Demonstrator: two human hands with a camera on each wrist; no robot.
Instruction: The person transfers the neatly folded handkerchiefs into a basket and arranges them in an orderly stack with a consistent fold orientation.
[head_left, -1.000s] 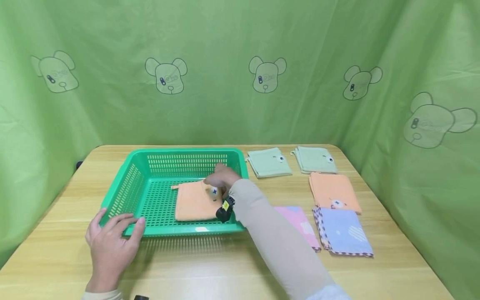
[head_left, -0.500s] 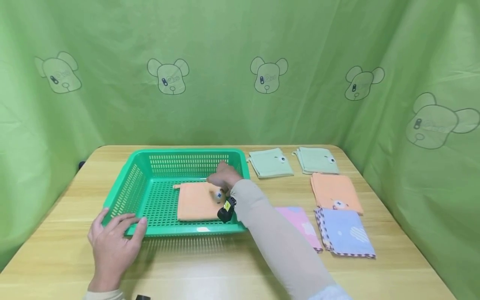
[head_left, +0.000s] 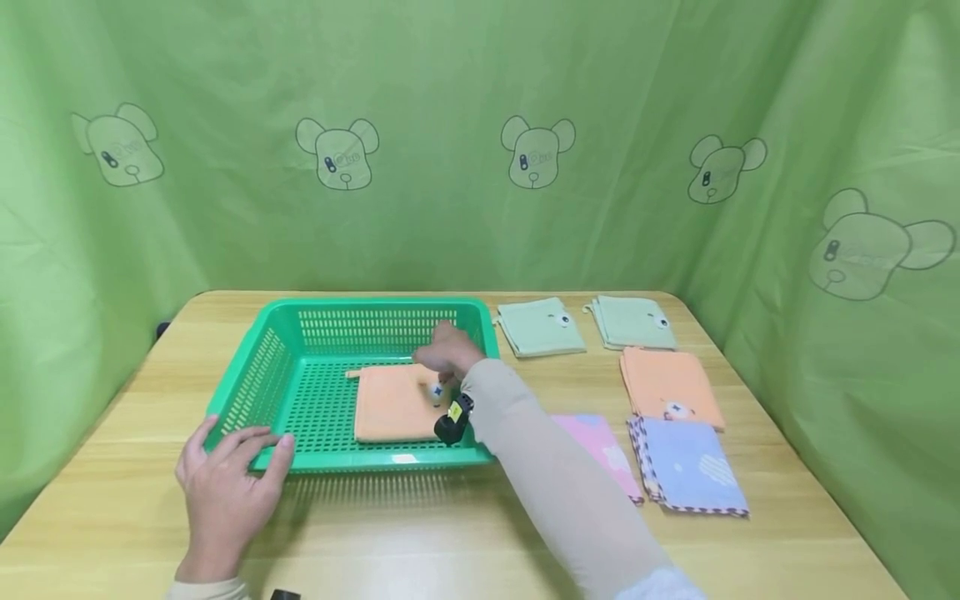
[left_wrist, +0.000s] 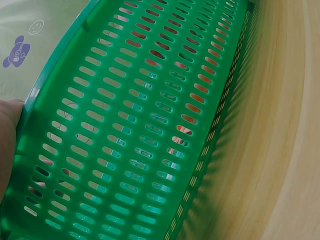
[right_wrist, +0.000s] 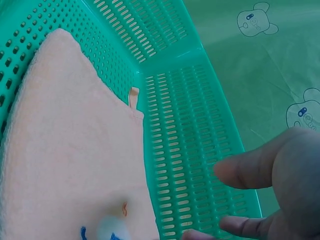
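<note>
The person's left hand (head_left: 228,496) rested, fingers spread, on the rim of the green basket (head_left: 337,462) at about eight o'clock. Inside, at four o'clock, a folded orange towel (head_left: 390,408) lay flat. By its far right edge, towards three o'clock, was the right hand (head_left: 450,350), thumb standing apart from the fingertips, nothing visible between them. Outside, counted from the basket's middle, a pale-green cloth (head_left: 538,327) and its twin (head_left: 636,322) lay near two o'clock, a pink cloth (head_left: 600,454) at four, a second orange towel (head_left: 667,383) at three, a blue cloth (head_left: 693,467) near four.
</note>
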